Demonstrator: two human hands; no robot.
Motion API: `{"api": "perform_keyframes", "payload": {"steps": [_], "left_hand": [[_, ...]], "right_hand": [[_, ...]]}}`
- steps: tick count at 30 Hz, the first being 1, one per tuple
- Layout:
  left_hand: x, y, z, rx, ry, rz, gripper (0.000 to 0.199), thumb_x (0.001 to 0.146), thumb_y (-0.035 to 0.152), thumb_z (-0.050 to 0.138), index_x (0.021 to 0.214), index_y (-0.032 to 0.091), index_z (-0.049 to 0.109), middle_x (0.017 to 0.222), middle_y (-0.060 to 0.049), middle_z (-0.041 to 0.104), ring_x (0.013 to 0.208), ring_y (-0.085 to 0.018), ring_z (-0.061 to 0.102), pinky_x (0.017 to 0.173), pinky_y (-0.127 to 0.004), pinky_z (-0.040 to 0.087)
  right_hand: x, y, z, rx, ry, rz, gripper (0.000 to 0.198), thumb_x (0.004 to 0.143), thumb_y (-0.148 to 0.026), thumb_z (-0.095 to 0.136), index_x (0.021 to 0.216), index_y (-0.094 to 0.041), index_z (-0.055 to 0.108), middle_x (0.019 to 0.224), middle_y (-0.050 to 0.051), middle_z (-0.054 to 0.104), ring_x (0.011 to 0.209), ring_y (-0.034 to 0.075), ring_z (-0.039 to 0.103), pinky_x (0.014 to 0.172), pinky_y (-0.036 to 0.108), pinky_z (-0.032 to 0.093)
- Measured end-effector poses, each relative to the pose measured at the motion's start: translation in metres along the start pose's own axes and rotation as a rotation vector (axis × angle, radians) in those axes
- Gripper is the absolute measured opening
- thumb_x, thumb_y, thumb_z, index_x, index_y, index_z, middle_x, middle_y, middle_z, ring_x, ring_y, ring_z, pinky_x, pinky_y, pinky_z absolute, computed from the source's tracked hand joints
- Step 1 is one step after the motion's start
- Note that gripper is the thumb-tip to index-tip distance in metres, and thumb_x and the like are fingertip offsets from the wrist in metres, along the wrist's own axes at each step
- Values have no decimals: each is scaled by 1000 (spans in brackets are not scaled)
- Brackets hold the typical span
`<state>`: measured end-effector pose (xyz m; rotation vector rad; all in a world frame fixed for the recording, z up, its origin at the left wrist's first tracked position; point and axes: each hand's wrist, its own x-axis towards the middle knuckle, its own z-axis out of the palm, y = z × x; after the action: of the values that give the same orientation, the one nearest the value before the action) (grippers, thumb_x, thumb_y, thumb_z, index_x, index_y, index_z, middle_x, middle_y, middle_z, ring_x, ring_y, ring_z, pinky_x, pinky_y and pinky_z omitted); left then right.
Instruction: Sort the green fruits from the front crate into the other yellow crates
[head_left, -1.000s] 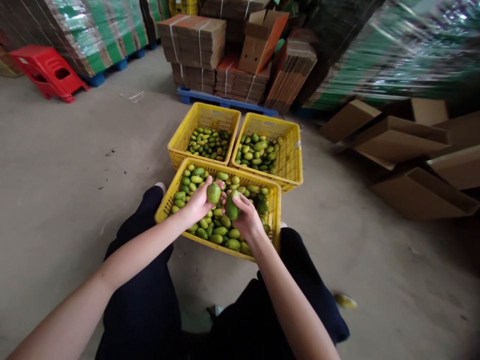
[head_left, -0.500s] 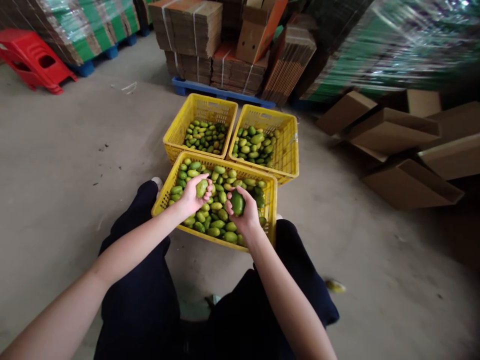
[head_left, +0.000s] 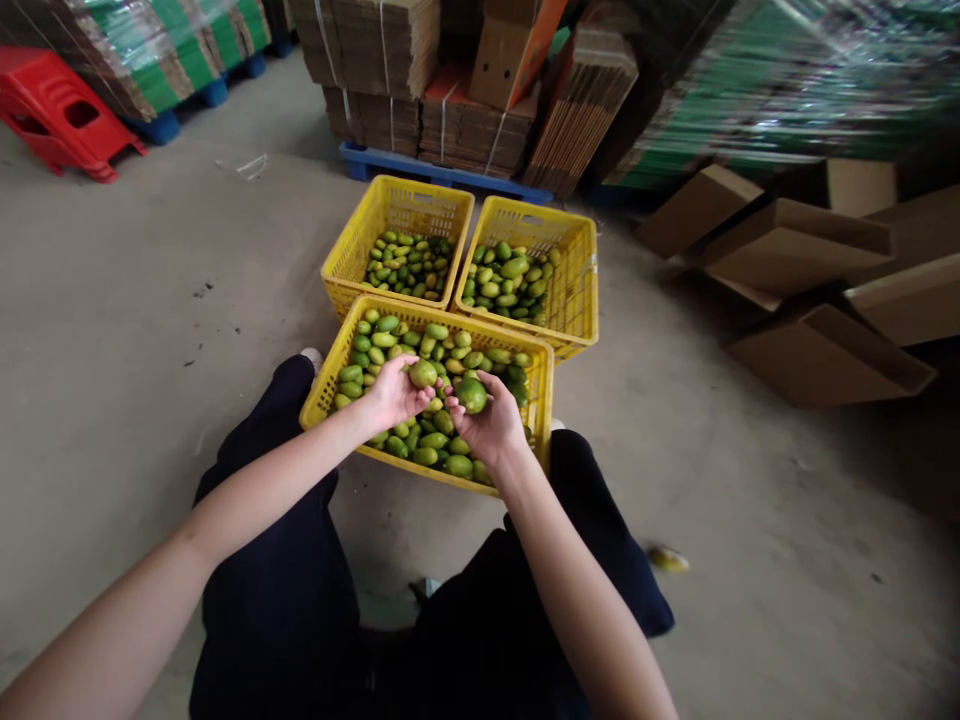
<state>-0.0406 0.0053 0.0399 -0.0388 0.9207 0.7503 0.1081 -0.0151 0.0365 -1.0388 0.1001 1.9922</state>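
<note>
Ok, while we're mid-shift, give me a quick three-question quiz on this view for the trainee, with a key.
1. How many yellow crates holding fruit are in view?

2. True or false: the right hand is holding nothing.

3. Where in the picture is the red stool?
A) Lower right corner
B) Upper left
C) Between the crates

Key:
1. Three: one nearest the person and two side by side beyond it.
2. False; it holds a green fruit.
3. B.
</note>
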Motion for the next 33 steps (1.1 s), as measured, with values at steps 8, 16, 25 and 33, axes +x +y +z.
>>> {"api": "perform_keyframes", "payload": {"steps": [8,16,25,33], "left_hand": [[7,-5,0,169,-32,61,39,100,34,35,86,9,61,61,-6,59,47,-10,52,44,-17,46],[6,4,-12,844,-170,963,39,68,19,82,105,22,69,119,-6,65,107,-20,61,91,-26,50],[11,3,-19,926,-227,1013,40,69,26,81,107,22,70,121,-8,65,109,-22,61,88,-29,50],[1,7,-11,542,-211,589,21,80,27,65,96,15,61,85,-5,70,72,-17,65,67,-27,50]], "right_hand": [[2,2,-1,-139,28,-107,9,85,-26,51,84,-19,57,66,4,63,59,17,60,46,25,52],[11,-2,-11,-936,-49,-1118,26,71,-21,71,96,-26,65,101,1,68,100,21,62,94,38,47],[8,4,-8,-1066,-86,-1256,22,75,-16,64,95,-26,66,101,4,70,102,24,63,96,42,47],[5,7,-3,-476,-140,-759,28,73,-30,74,92,-27,54,101,-1,69,89,18,65,76,34,54]]}}
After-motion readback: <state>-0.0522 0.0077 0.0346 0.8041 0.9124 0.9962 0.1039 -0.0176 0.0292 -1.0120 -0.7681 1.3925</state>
